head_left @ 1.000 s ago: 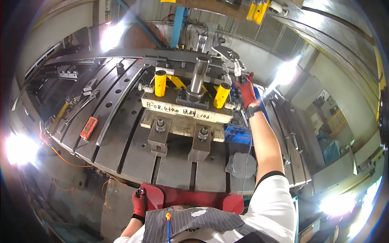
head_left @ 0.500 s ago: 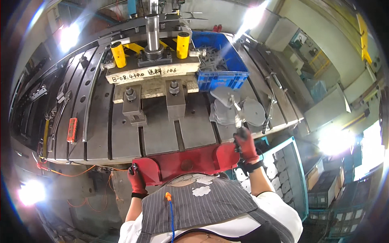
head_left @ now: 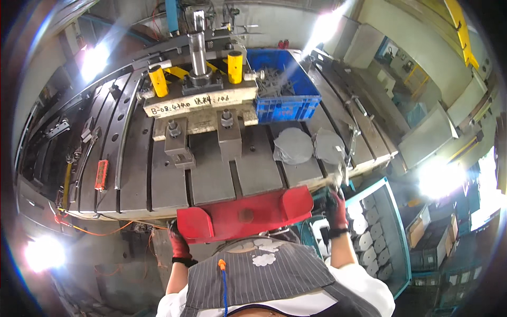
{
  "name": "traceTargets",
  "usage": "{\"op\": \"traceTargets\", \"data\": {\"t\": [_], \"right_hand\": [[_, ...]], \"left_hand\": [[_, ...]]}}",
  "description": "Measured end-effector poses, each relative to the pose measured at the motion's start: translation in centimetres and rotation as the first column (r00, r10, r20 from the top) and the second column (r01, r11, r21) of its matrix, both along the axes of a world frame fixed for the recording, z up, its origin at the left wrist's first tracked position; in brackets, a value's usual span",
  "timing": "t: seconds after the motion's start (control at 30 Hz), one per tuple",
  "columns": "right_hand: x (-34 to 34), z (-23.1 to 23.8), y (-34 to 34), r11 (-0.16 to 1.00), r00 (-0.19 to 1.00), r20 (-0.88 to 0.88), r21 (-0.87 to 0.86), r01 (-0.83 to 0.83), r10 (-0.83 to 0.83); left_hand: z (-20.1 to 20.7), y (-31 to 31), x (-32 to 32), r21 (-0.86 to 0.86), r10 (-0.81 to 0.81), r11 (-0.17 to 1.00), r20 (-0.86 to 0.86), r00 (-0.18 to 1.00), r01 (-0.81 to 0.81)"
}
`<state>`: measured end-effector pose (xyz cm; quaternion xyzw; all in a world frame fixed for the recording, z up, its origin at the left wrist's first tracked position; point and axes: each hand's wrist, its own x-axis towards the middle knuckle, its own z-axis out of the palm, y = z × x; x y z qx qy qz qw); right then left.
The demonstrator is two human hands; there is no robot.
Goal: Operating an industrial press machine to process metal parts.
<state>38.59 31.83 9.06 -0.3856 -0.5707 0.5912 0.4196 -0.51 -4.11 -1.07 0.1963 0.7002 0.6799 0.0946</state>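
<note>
My right hand [head_left: 336,203], in a red and black glove, is closed around a slim pale metal hand tool [head_left: 343,171]. Motion blurs the tool, and its exact kind does not show. It points away from me, beside a right stack of flat grey metal plates [head_left: 330,146]. A left stack of rounded plates [head_left: 293,146] lies next to it on the slotted steel table [head_left: 259,174]. Gloved the same way, my left hand [head_left: 178,242] is at the left end of a red panel [head_left: 245,215] with raised side guards. Its fingertips are too dark and partly hidden to read.
A die block [head_left: 203,103] with yellow posts [head_left: 235,67] is clamped at the table's middle. Behind the plates stands a blue crate [head_left: 288,108] of metal pieces. An orange box-shaped item [head_left: 101,175] lies left. A teal-framed bin [head_left: 396,224] holds plates at right.
My right hand has moved right and nearer to me with the tool, away from the left stack. The plate raised at the tool's tip is no longer seen there. My left hand stays by the red panel.
</note>
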Motion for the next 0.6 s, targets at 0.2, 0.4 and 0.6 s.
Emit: {"op": "traceTargets", "data": {"t": [0.2,0.4,0.6], "right_hand": [[7.4,-8.0,-1.5,0.776,0.977,0.212,-0.615,0.142,-0.011],[3.6,-13.0,3.1,0.735,0.153,0.94,-0.129,-0.666,0.304],[3.7,-19.5,7.5,0.718,-0.041,0.869,-0.432,-0.546,0.492]], "left_hand": [[-14.0,-5.4,-3.1,0.042,-0.299,0.939,0.593,0.748,0.342],[-9.6,0.1,-4.3,-0.106,-0.512,0.833,0.225,0.829,0.544],[-8.7,0.9,-4.7,-0.141,-0.52,0.814,0.259,0.814,0.564]]}}
